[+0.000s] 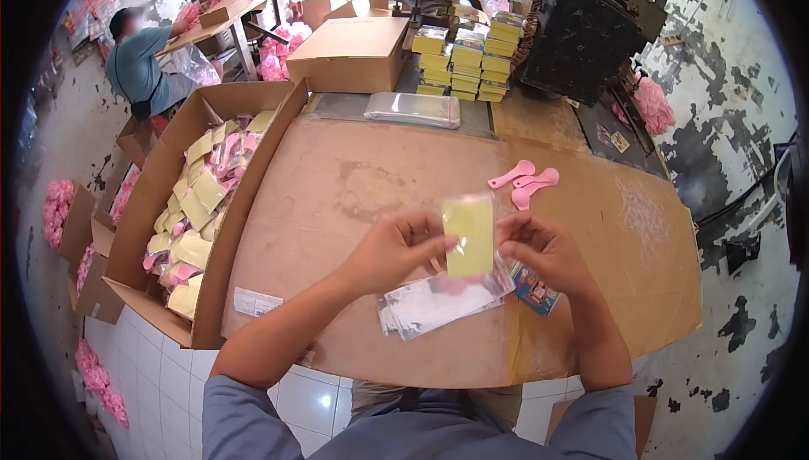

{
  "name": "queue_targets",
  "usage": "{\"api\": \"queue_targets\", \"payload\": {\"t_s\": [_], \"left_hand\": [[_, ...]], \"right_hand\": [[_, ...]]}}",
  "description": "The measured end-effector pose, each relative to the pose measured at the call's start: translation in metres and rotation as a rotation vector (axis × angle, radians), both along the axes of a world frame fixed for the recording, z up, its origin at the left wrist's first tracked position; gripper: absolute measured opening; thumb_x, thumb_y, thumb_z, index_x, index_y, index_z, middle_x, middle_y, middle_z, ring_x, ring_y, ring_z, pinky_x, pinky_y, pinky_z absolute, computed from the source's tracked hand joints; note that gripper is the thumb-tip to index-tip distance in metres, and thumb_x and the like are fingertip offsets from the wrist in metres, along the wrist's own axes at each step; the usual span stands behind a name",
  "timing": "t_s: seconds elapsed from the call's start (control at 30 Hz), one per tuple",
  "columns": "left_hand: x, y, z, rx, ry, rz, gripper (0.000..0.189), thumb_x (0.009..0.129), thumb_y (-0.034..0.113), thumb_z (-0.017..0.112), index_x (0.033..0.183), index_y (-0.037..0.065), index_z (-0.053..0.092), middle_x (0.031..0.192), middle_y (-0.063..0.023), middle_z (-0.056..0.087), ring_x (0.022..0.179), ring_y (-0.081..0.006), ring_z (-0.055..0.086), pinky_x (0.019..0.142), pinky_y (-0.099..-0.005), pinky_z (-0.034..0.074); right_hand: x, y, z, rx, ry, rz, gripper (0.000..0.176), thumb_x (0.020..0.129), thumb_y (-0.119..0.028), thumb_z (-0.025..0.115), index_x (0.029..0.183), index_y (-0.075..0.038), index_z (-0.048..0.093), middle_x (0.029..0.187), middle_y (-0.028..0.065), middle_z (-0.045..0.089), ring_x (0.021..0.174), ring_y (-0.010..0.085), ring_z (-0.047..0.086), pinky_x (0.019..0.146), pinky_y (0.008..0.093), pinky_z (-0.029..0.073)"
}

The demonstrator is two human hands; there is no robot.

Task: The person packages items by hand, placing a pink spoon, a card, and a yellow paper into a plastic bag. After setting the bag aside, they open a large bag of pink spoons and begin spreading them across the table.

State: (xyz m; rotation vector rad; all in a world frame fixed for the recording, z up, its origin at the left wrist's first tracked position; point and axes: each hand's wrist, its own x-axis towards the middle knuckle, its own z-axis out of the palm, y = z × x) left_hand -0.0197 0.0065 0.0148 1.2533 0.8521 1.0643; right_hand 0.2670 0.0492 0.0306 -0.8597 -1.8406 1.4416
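My left hand (pixel 409 245) pinches a clear plastic bag holding a yellow card pack (pixel 470 237), upright above the table, thumb across its front. At the bag's right edge is my right hand (pixel 546 249), fingers curled in; whether they grip the clear film I cannot make out. Something pink shows blurred below the pack. Under my hands lie flat clear bags (pixel 438 308) in a loose pile. A blue printed card pack (pixel 534 291) lies partly beneath my right hand. Several pink spoons (pixel 535 180) rest just beyond it.
A long carton (pixel 215 283) at left holds many filled bags (pixel 198 199). At the back stand a closed carton (pixel 350 51), a stack of clear sleeves (pixel 413 110) and stacks of yellow card packs (pixel 468 60). A dark machine (pixel 577 34) is back right. A person (pixel 143 64) sits far left.
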Motion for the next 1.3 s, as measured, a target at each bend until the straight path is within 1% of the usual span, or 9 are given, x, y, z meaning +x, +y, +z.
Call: {"api": "queue_targets", "payload": {"t_s": [0.13, 0.23, 0.33, 0.47, 0.57, 0.77, 0.87, 1.07, 1.3], "left_hand": [[-0.029, 0.008, 0.032, 0.244, -0.295, 0.669, 0.036, 0.109, 0.032, 0.059, 0.121, -0.001, 0.063, 0.105, -0.0085, 0.073, 0.091, -0.0154, 0.072, 0.079, -0.0309, 0.059], [-0.042, 0.013, 0.053, 0.321, -0.594, 0.792, 0.055, 0.113, 0.048, 0.04, 0.142, 0.003, 0.052, 0.133, -0.0081, 0.065, 0.118, -0.0181, 0.063, 0.1, -0.0356, 0.051], [-0.032, 0.02, 0.011, 0.167, -0.457, 0.617, 0.047, 0.111, 0.04, 0.05, 0.142, 0.005, 0.054, 0.13, -0.0057, 0.067, 0.113, -0.0181, 0.064, 0.094, -0.0347, 0.052], [0.012, -0.003, -0.005, 0.298, 0.58, 0.242, 0.035, 0.093, 0.026, 0.078, 0.121, 0.006, 0.072, 0.108, -0.0075, 0.068, 0.103, -0.0204, 0.063, 0.088, -0.0378, 0.051], [0.028, -0.015, -0.028, 0.542, 0.874, 0.199, 0.031, 0.088, 0.027, 0.082, 0.11, 0.007, 0.076, 0.099, -0.0098, 0.064, 0.097, -0.0244, 0.062, 0.086, -0.0383, 0.051], [0.029, -0.012, -0.035, 0.565, 0.832, 0.165, 0.022, 0.086, 0.023, 0.083, 0.1, 0.008, 0.076, 0.095, -0.0085, 0.064, 0.094, -0.0269, 0.063, 0.083, -0.04, 0.051], [0.031, -0.012, -0.036, 0.561, 0.784, 0.189, 0.02, 0.086, 0.021, 0.082, 0.1, 0.007, 0.076, 0.091, -0.0063, 0.065, 0.088, -0.0252, 0.064, 0.079, -0.0385, 0.052], [0.03, -0.013, -0.04, 0.538, 0.754, 0.15, 0.017, 0.086, 0.017, 0.082, 0.099, 0.007, 0.077, 0.088, -0.0059, 0.067, 0.084, -0.025, 0.065, 0.078, -0.0378, 0.052], [0.031, -0.014, -0.04, 0.519, 0.718, 0.191, 0.014, 0.087, 0.013, 0.079, 0.099, 0.007, 0.077, 0.087, -0.0073, 0.068, 0.085, -0.0259, 0.065, 0.079, -0.039, 0.052]], "right_hand": [[0.032, 0.011, 0.029, 0.297, -0.364, -0.117, 0.028, 0.094, -0.009, 0.075, 0.121, -0.003, 0.07, 0.106, 0.0048, 0.072, 0.092, 0.0121, 0.065, 0.079, 0.0284, 0.05], [0.061, 0.012, 0.035, 0.311, -0.531, -0.116, 0.032, 0.091, -0.013, 0.079, 0.12, -0.003, 0.07, 0.101, 0.0054, 0.072, 0.091, 0.0136, 0.065, 0.078, 0.0292, 0.05], [0.072, 0.005, 0.032, 0.301, -0.656, -0.011, 0.036, 0.087, -0.014, 0.084, 0.118, -0.002, 0.07, 0.095, 0.0046, 0.07, 0.089, 0.0144, 0.064, 0.076, 0.0301, 0.05], [0.069, -0.003, 0.02, 0.182, -0.635, 0.078, 0.041, 0.08, -0.014, 0.09, 0.114, -0.002, 0.07, 0.095, 0.0044, 0.067, 0.088, 0.015, 0.063, 0.075, 0.0317, 0.051], [0.077, 0.008, 0.005, -0.115, -0.594, 0.085, 0.044, 0.077, -0.014, 0.092, 0.113, -0.003, 0.07, 0.099, 0.0054, 0.066, 0.09, 0.0154, 0.063, 0.077, 0.0325, 0.052], [0.075, 0.003, 0.006, 0.313, -0.61, 0.029, 0.042, 0.078, -0.008, 0.09, 0.114, -0.002, 0.068, 0.095, 0.0034, 0.063, 0.086, 0.0121, 0.06, 0.075, 0.0288, 0.052], [0.077, 0.005, 0.007, 0.017, -0.562, -0.009, 0.041, 0.079, -0.003, 0.089, 0.114, -0.002, 0.068, 0.096, 0.0027, 0.062, 0.084, 0.011, 0.06, 0.074, 0.0281, 0.052], [0.083, 0.009, 0.003, -0.204, -0.427, -0.052, 0.036, 0.082, 0.0, 0.086, 0.114, -0.001, 0.069, 0.088, 0.0009, 0.067, 0.075, 0.007, 0.062, 0.069, 0.024, 0.052], [0.083, 0.01, 0.008, -0.007, -0.591, -0.045, 0.022, 0.09, -0.003, 0.079, 0.111, 0.0, 0.075, 0.09, 0.0014, 0.069, 0.074, 0.0057, 0.061, 0.064, 0.0238, 0.048]]}}
